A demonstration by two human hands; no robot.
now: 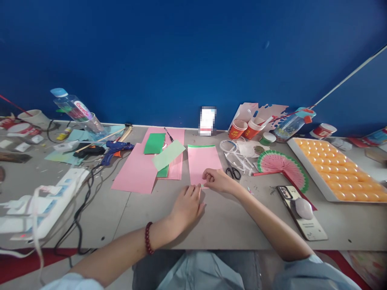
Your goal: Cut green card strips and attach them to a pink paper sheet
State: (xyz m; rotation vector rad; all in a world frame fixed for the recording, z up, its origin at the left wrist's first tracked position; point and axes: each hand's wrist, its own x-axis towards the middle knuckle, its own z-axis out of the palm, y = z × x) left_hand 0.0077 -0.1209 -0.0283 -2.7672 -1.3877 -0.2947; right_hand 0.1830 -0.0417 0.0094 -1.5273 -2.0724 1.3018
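Observation:
A pink sheet of paper (203,163) with a green strip along its far edge lies in front of me. At its near right corner is my right hand (220,180), fingers curled and closed on the paper's edge. My left hand (189,204), a dark red bead bracelet on its wrist, rests palm down with fingers stretched out and fingertips at the near edge. Left of the sheet lie more pink paper (136,171), a green piece (155,143) and a pale green strip (169,155). Black-handled scissors (233,173) lie by my right hand.
At right are a watermelon-patterned paper fan (278,163), a phone (314,225) with a white mouse-shaped object on it, and a tray of orange balls (341,171). Red paper cups (238,129) stand behind. A blue glue gun (116,150), cables and a power strip (57,205) are left.

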